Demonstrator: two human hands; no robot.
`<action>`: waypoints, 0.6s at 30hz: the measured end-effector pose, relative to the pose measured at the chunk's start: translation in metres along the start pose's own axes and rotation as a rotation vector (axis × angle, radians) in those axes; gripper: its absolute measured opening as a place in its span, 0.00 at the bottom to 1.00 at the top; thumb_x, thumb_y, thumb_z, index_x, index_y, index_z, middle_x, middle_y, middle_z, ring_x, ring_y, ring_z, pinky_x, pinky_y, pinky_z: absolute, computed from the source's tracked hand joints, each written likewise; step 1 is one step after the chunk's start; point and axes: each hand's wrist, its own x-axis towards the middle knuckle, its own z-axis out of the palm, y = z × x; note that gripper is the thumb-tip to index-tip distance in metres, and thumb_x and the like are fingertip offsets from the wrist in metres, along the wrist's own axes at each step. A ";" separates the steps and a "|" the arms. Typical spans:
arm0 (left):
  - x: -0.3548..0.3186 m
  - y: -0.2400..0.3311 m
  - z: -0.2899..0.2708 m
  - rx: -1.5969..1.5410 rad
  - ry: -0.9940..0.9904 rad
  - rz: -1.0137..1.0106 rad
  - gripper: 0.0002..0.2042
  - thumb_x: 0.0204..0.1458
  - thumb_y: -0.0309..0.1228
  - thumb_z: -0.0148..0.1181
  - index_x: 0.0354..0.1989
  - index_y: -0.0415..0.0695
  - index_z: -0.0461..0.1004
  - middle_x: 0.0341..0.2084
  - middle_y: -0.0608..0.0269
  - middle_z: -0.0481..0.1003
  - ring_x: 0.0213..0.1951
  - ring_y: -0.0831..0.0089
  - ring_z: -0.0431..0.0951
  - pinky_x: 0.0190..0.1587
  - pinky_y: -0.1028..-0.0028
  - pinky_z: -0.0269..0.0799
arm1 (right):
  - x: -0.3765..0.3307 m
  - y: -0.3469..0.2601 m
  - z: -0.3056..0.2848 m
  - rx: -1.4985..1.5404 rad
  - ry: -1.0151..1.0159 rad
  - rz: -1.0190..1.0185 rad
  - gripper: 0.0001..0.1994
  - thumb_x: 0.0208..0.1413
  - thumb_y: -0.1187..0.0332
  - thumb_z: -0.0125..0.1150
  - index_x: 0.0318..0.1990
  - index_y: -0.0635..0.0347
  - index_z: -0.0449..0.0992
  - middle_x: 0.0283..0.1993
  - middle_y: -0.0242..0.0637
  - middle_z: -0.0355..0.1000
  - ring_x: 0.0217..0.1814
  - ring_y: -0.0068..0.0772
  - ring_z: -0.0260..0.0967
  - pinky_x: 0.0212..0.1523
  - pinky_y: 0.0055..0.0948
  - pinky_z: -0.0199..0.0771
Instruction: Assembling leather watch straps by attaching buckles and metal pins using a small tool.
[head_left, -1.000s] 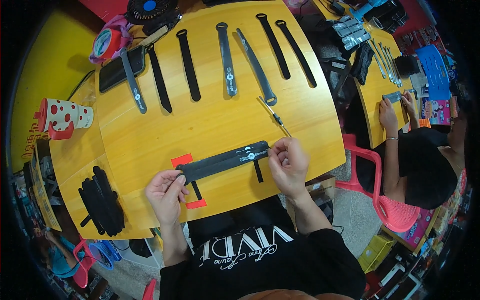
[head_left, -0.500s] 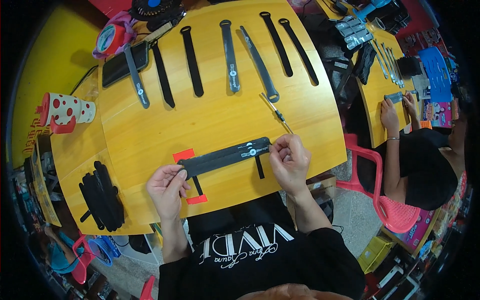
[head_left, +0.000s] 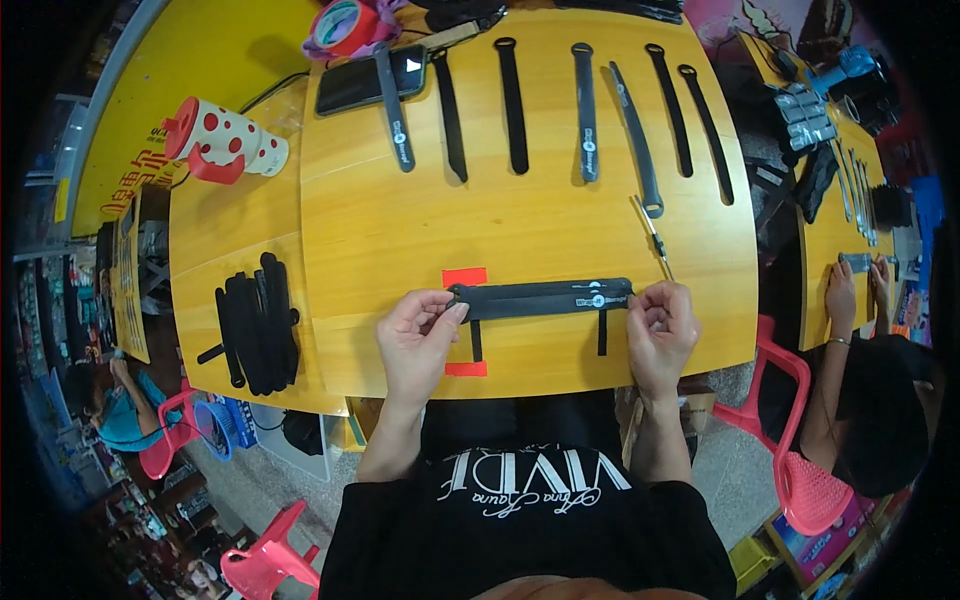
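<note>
a long black strap [head_left: 545, 299] lies flat across the near part of the yellow wooden worktop [head_left: 380, 225], stretched sideways between the two hands. the left hand [head_left: 418, 340] pinches the strap's left end between thumb and forefinger, the other fingers curled under; the right hand [head_left: 660, 330] is closed on its right end in the same way, next to a small pale round label on the strap. two short black strips cross under the strap and point toward the person. a red rectangular tape mark [head_left: 464, 277] sits just beyond the strap's left end, and a second red mark [head_left: 466, 369] lies on the near side of it, by the left thumb. beyond the strap, a thin metal tool [head_left: 655, 238] lies slanted near its right end, and farther off a row of black straps [head_left: 585, 110] lies side by side, some bearing small white round labels. to the strap's left, well apart, is a heap of black straps [head_left: 256, 322]. far beyond it on the left lie a white cup with red dots [head_left: 228, 140], a dark phone [head_left: 370, 82] and a red roll of tape [head_left: 343, 27]. to the strap's right, another person's hand [head_left: 838, 292] rests on a neighbouring yellow worktop.
</note>
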 end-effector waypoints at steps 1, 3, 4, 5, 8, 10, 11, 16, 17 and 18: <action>0.000 0.001 0.000 -0.011 -0.010 -0.025 0.07 0.51 0.19 0.65 0.39 0.37 0.77 0.26 0.66 0.77 0.21 0.84 0.75 0.18 0.88 0.62 | 0.000 0.001 0.000 0.011 -0.006 -0.001 0.09 0.48 0.86 0.60 0.32 0.63 0.69 0.26 0.30 0.67 0.20 0.11 0.61 0.20 0.14 0.59; 0.000 0.000 -0.002 -0.020 -0.014 -0.047 0.08 0.51 0.19 0.65 0.39 0.38 0.77 0.27 0.67 0.77 0.22 0.85 0.75 0.19 0.88 0.62 | -0.001 0.002 0.000 0.002 -0.001 0.028 0.10 0.47 0.86 0.61 0.32 0.63 0.69 0.25 0.29 0.67 0.20 0.11 0.59 0.20 0.14 0.58; -0.001 -0.002 -0.004 -0.007 -0.017 -0.056 0.08 0.51 0.19 0.65 0.39 0.37 0.77 0.27 0.67 0.78 0.22 0.85 0.75 0.19 0.88 0.62 | -0.001 0.000 0.002 0.003 0.003 0.017 0.09 0.48 0.86 0.61 0.32 0.63 0.69 0.25 0.28 0.66 0.20 0.10 0.59 0.20 0.14 0.57; -0.002 -0.004 -0.005 0.006 -0.019 -0.067 0.08 0.51 0.18 0.65 0.39 0.37 0.77 0.27 0.67 0.78 0.22 0.85 0.75 0.19 0.87 0.63 | -0.002 0.001 0.002 0.009 -0.002 0.014 0.09 0.48 0.86 0.61 0.32 0.63 0.69 0.25 0.28 0.66 0.20 0.10 0.59 0.20 0.14 0.57; -0.001 -0.004 0.000 0.031 -0.025 -0.038 0.08 0.51 0.17 0.64 0.39 0.36 0.76 0.27 0.67 0.77 0.23 0.85 0.74 0.21 0.87 0.65 | -0.002 0.000 0.001 -0.030 0.009 -0.002 0.09 0.49 0.86 0.61 0.33 0.63 0.69 0.24 0.28 0.66 0.20 0.09 0.59 0.20 0.13 0.57; -0.001 -0.011 0.000 0.079 0.004 0.022 0.09 0.51 0.16 0.64 0.39 0.36 0.76 0.27 0.67 0.76 0.24 0.86 0.74 0.23 0.87 0.66 | -0.002 -0.001 0.001 -0.013 0.000 0.017 0.09 0.49 0.86 0.61 0.33 0.63 0.69 0.24 0.28 0.66 0.20 0.09 0.59 0.20 0.13 0.57; -0.001 -0.013 0.000 0.126 0.023 0.079 0.09 0.50 0.15 0.64 0.39 0.36 0.75 0.27 0.68 0.75 0.26 0.86 0.74 0.26 0.86 0.68 | -0.002 -0.001 0.001 -0.002 -0.004 0.041 0.09 0.49 0.86 0.60 0.33 0.63 0.69 0.25 0.28 0.66 0.20 0.09 0.59 0.20 0.13 0.57; -0.001 -0.011 0.001 0.137 0.017 0.082 0.09 0.50 0.14 0.64 0.39 0.35 0.75 0.27 0.68 0.75 0.29 0.85 0.74 0.32 0.86 0.70 | -0.001 0.001 0.001 -0.006 -0.008 0.039 0.09 0.50 0.86 0.61 0.34 0.64 0.70 0.25 0.29 0.66 0.20 0.08 0.59 0.20 0.13 0.56; -0.001 -0.012 0.001 0.127 0.013 0.078 0.09 0.50 0.14 0.64 0.39 0.35 0.75 0.28 0.68 0.75 0.29 0.85 0.74 0.33 0.85 0.70 | -0.001 0.001 0.000 -0.009 -0.002 0.029 0.09 0.50 0.86 0.60 0.34 0.64 0.70 0.25 0.29 0.67 0.21 0.08 0.59 0.20 0.12 0.56; -0.001 -0.012 0.000 0.128 0.018 0.076 0.09 0.50 0.14 0.64 0.39 0.35 0.75 0.28 0.68 0.75 0.29 0.85 0.74 0.33 0.85 0.70 | -0.001 0.001 0.000 -0.007 -0.008 0.029 0.09 0.50 0.86 0.60 0.34 0.64 0.70 0.25 0.29 0.67 0.21 0.08 0.59 0.20 0.12 0.56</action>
